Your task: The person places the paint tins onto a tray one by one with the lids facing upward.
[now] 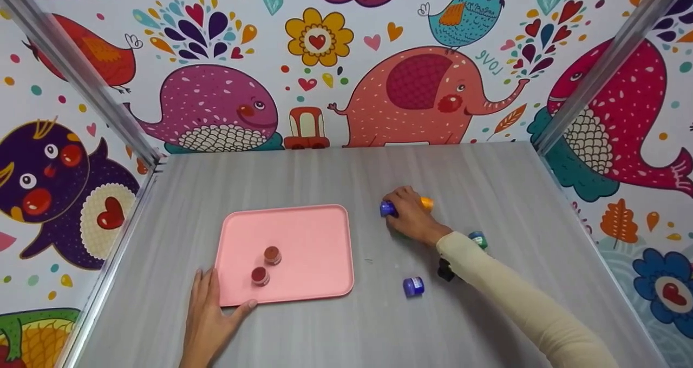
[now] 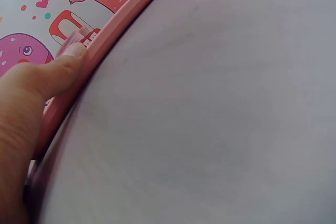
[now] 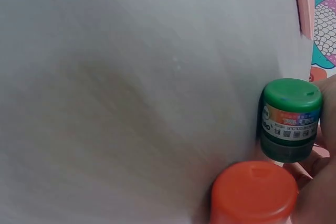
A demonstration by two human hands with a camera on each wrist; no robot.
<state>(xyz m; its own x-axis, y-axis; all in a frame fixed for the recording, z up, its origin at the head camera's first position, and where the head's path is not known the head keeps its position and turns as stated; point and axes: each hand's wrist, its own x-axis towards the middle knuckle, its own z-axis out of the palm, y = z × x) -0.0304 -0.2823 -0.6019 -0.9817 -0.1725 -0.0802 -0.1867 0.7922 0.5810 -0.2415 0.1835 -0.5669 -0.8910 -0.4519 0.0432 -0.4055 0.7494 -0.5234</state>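
My left hand [image 1: 208,316] holds the lower left corner of a pink tray [image 1: 314,249]. Its thumb [image 2: 65,66] lies on the rim and its fingers run along the left side. Two small jars with brownish-red lids, one [image 1: 272,255] behind the other [image 1: 260,276], stand on the tray. Right of the tray, my right hand [image 1: 410,214] grips a blue jar [image 1: 388,209] between thumb and fingers. A yellow-orange jar [image 1: 427,203] shows just beyond that hand. In the right wrist view, a green-lidded jar [image 3: 291,119] and an orange-red-lidded jar [image 3: 254,192] stand close beside the fingers.
Another blue jar [image 1: 413,287] lies on the grey table [image 1: 379,324] right of the tray. A green jar [image 1: 478,240] is partly behind the right forearm. Printed walls [image 1: 216,108] and metal posts [image 1: 601,65] border the table.
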